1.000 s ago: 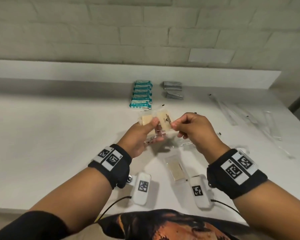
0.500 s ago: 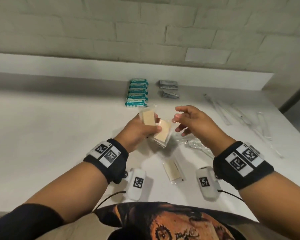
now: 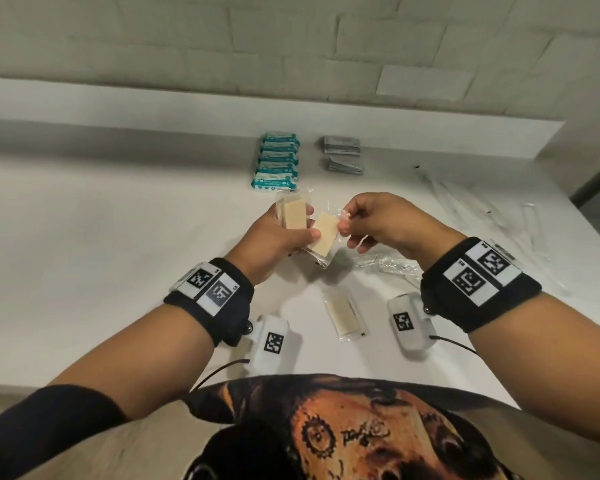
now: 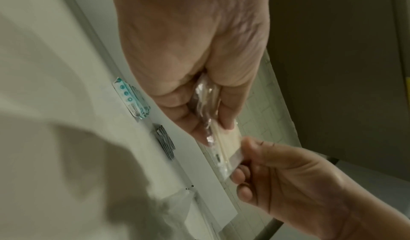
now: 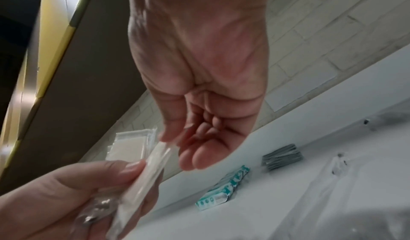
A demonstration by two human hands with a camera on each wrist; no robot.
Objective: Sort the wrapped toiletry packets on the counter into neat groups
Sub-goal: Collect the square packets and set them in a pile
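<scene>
We hold a small stack of beige pads in clear plastic wrappers [image 3: 293, 216] above the white counter [image 3: 101, 244], just in front of the row of teal-and-white wrapped packets [image 3: 277, 160], which we take as our landmark. Our left hand [image 3: 274, 237] curls round the stack, thumb pressing across the front. Our right hand [image 3: 378, 220] pinches the clear sealed edge of one more beige wrapped pad [image 3: 323, 237] between thumb and forefinger, with the pad's lower part already lying against the stack under our left thumb; the left wrist view shows the same pinch at the wrapper's end.

As we read it, the step in hand is squaring this pad onto the stack. To do it well, we slide it until its edges line up with the others, keep the left thumb firm so the slick wrappers do not fan out, and only then let go on the right.

To the right of the teal row lie two small piles of grey foil sachets [image 3: 343, 154]. Nearer to us than the teal row, one more beige wrapped pad [image 3: 345, 315] lies alone on the counter, likely the next to gather. Farther right, long clear-wrapped items [image 3: 465, 209] lie scattered, too faint to identify.
</scene>
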